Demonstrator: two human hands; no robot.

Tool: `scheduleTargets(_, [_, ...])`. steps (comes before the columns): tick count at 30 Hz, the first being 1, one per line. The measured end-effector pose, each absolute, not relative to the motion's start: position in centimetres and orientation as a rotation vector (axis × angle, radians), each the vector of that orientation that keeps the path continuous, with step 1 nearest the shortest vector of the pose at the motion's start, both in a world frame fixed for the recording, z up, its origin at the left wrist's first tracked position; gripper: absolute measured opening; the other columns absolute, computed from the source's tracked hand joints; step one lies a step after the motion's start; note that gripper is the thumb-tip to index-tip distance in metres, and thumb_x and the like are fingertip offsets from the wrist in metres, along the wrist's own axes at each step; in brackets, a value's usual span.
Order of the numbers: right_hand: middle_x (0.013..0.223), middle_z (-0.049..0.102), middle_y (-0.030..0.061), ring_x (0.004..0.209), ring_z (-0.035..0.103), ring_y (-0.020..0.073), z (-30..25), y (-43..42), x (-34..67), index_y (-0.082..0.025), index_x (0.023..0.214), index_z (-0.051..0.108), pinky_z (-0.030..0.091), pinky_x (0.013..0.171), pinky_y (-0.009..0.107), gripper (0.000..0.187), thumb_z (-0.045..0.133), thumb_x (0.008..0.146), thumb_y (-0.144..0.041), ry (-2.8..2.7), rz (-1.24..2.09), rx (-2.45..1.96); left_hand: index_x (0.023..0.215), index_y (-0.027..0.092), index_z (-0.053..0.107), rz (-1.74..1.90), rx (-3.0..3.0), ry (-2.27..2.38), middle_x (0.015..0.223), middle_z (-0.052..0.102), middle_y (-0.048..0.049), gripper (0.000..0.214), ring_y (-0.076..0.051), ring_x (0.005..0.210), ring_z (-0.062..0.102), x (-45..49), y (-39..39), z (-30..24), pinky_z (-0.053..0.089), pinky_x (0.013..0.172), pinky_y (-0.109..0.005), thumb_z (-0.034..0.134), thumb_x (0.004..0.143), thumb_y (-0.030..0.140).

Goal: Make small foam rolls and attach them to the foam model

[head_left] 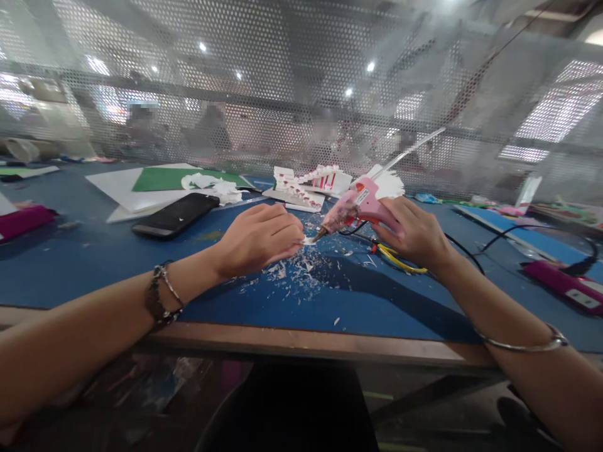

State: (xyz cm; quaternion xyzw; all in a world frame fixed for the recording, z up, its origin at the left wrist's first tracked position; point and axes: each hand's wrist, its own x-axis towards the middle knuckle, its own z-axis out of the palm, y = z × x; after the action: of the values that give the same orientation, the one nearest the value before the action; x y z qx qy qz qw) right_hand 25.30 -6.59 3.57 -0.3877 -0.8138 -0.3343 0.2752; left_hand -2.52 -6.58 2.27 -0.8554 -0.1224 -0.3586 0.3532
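Observation:
My right hand [414, 232] is wrapped round the handle of a pink hot glue gun [355, 204], from whose back a long clear glue stick [409, 152] sticks out. The gun's nozzle points down and left. At its tip is a small white piece [308, 240], pinched in the fingers of my left hand [264, 238]. The piece is too small to make out in kind. White scraps [301, 276] lie scattered on the blue tabletop [277, 311] below both hands. Behind them are white card pieces [301, 191] with small dark-red bits on them.
A black phone [176, 215] lies left of my hands, near white and green sheets [164, 180] and crumpled white paper [217, 186]. A yellow cable [400, 260] and black cord run on the right. Purple objects [565, 285] lie toward both sides. A perforated metal screen [282, 81] rises behind.

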Motion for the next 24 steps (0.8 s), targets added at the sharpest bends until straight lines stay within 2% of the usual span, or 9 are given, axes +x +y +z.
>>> scheduleTargets(7, [0.088,0.062,0.0135,0.079,0.058,0.0235,3.4,-6.3,25.7,-0.011,0.103,0.051,0.045,0.057,0.034,0.037,0.038,0.083,-0.039,-2.174,-0.99,-0.99,0.076,0.016,0.055,-0.947,-2.227,-0.313,0.075,0.066,-0.001,0.004,-0.013,0.067,0.056,-2.5,-6.5,2.2,0.043,0.059,-0.024,0.054,0.079,0.019])
scheduleTargets(12, [0.09,0.061,0.0124,0.078,0.057,0.0225,3.4,-6.3,25.7,-0.012,0.103,0.051,0.044,0.057,0.033,0.036,0.038,0.083,-0.039,-2.174,-0.995,-1.042,0.076,0.016,0.053,-0.958,-2.217,-0.291,0.075,0.066,-0.0008,0.004,-0.012,0.066,0.054,-2.5,-6.8,2.4,0.043,0.06,-0.023,0.055,0.078,0.018])
scheduleTargets(17, [0.089,0.061,0.0127,0.08,0.056,0.023,3.7,-6.0,25.8,-0.014,0.095,0.053,0.043,0.062,0.032,0.031,0.038,0.081,-0.038,-2.2,-0.908,-1.139,0.076,0.016,0.052,-0.972,-2.215,-0.274,0.075,0.066,0.0003,0.004,-0.011,0.062,0.053,-2.6,-6.9,2.5,0.043,0.06,-0.022,0.055,0.078,0.018])
scheduleTargets(20, [0.086,0.06,0.0114,0.078,0.055,0.0223,4.4,-5.4,26.9,-0.016,0.087,0.053,0.04,0.063,0.03,0.026,0.041,0.078,-0.038,-2.159,-0.783,-1.398,0.077,0.017,0.051,-0.988,-2.234,-0.268,0.075,0.066,0.0004,0.005,-0.011,0.062,0.054,-2.6,-6.9,2.4,0.043,0.06,-0.022,0.056,0.078,0.019])
scheduleTargets(24, [0.071,0.059,0.0121,0.06,0.052,0.0211,5.1,-5.2,29.6,-0.017,0.072,0.053,0.033,0.052,0.029,0.025,0.041,0.077,-0.039,-1.97,-0.662,-1.856,0.076,0.016,0.05,-1.102,-2.324,-0.252,0.073,0.064,-0.0007,0.007,-0.011,0.066,0.056,-2.5,-7.1,2.2,0.044,0.063,-0.023,0.057,0.077,0.017])
